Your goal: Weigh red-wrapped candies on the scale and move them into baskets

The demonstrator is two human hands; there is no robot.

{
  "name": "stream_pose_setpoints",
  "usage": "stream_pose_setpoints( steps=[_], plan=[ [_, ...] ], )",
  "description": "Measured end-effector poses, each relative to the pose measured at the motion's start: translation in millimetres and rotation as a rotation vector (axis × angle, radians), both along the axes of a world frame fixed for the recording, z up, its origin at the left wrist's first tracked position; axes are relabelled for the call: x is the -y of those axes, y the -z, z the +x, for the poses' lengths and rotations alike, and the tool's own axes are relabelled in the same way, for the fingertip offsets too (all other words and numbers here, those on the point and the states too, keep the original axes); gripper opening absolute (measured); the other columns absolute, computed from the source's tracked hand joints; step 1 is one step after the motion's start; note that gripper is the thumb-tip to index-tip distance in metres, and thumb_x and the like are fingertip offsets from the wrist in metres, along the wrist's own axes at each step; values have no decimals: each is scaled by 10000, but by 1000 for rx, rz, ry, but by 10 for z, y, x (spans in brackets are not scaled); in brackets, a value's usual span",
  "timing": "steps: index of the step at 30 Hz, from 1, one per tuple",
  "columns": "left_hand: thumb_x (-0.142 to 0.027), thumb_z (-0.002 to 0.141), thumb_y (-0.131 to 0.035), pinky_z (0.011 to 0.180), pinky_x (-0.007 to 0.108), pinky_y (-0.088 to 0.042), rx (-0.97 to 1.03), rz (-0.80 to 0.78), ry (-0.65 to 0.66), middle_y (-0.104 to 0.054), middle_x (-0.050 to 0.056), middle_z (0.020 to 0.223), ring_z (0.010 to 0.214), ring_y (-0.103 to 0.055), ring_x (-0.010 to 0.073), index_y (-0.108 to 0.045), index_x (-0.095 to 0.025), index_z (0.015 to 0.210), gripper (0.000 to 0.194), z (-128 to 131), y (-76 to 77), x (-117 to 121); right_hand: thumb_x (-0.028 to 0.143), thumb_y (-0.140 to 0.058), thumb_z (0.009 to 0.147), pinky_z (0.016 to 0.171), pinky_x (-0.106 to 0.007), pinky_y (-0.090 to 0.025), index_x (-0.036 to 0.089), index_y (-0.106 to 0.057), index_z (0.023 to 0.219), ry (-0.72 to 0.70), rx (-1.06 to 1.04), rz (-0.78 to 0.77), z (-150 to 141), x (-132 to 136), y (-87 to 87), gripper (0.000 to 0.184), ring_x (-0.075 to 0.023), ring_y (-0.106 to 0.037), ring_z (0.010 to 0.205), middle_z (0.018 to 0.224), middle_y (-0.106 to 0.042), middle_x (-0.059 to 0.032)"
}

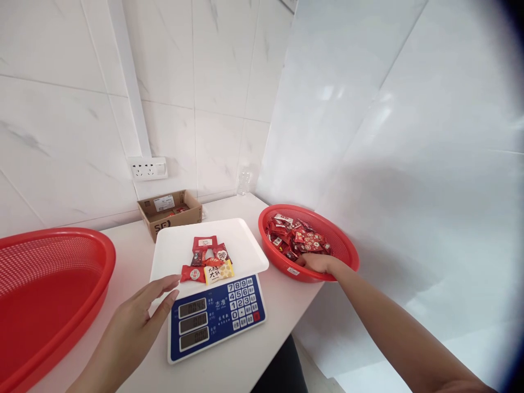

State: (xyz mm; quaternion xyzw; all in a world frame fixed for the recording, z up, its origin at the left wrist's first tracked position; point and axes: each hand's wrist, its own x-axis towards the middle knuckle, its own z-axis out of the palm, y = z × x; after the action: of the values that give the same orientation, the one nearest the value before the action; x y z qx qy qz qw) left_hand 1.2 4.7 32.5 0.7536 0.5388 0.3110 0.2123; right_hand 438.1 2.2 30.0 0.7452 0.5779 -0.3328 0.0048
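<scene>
Several wrapped snacks lie on the white pan (167, 251) of a digital scale (216, 316); one is a yellow-and-white packet (219, 272), and beside it is a red packet (192, 274). My left hand (141, 311) hovers at the pan's front left edge, thumb and fingers apart, with nothing in it. To the right, my right hand (315, 262) reaches into a red plastic basket (346, 248) of red wrapped snacks (311, 241). Its fingertips are hidden among the packets, so I cannot see whether they grip any.
A second red basket (107, 262) stands at the left, its visible inside bare. Behind the scale sits an open cardboard box (172, 221) with some packets inside. A clear plastic bottle (244, 182) is in the back corner, and a wall socket (148, 168) is above the table.
</scene>
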Motion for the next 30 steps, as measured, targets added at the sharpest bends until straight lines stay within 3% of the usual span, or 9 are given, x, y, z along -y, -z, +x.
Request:
stream_pose_setpoints(
  steps=[7, 14, 19, 24, 30],
  plan=[
    [-551, 821, -452, 646, 229, -559, 3, 4, 3, -694, 29, 1097, 970, -664, 210, -649, -283, 1086, 425, 2, 4, 6, 331, -565, 759, 697, -300, -489, 192, -733, 925, 14, -243, -10, 37, 26, -43, 275, -208, -633, 783, 886, -717, -54],
    [-557, 816, -456, 641, 232, -562, 0, -9, -5, -692, 27, 1104, 976, -663, 215, -651, -282, 1083, 430, 10, -25, 18, 481, -633, 743, 756, -285, -481, 184, -655, 1106, 65, -457, 103, 34, 92, -144, 469, -198, -603, 891, 1071, -657, -94],
    [-552, 813, -461, 639, 236, -564, -5, 5, -5, -690, 29, 1108, 976, -664, 222, -664, -280, 1062, 421, 13, -23, 14, 410, -598, 772, 678, -277, -483, 201, -668, 996, 140, -363, 138, -20, 105, -182, 314, -164, -604, 742, 897, -670, -47],
    [-554, 816, -454, 655, 232, -561, -7, -9, -1, -688, 18, 1114, 993, -657, 213, -656, -288, 1072, 421, 15, -18, 7, 359, -429, 866, 744, -298, -477, 186, -630, 949, 233, -279, 330, -168, 103, -340, 278, -180, -605, 768, 819, -653, -44],
    [-539, 833, -440, 690, 244, -559, 14, 6, 32, -695, 28, 1094, 991, -656, 214, -657, -270, 1069, 418, 44, -57, 38, 347, -428, 863, 667, -290, -474, 208, -618, 1004, 200, -269, 562, -695, 213, -594, 274, -180, -598, 686, 718, -638, -19]
  ],
)
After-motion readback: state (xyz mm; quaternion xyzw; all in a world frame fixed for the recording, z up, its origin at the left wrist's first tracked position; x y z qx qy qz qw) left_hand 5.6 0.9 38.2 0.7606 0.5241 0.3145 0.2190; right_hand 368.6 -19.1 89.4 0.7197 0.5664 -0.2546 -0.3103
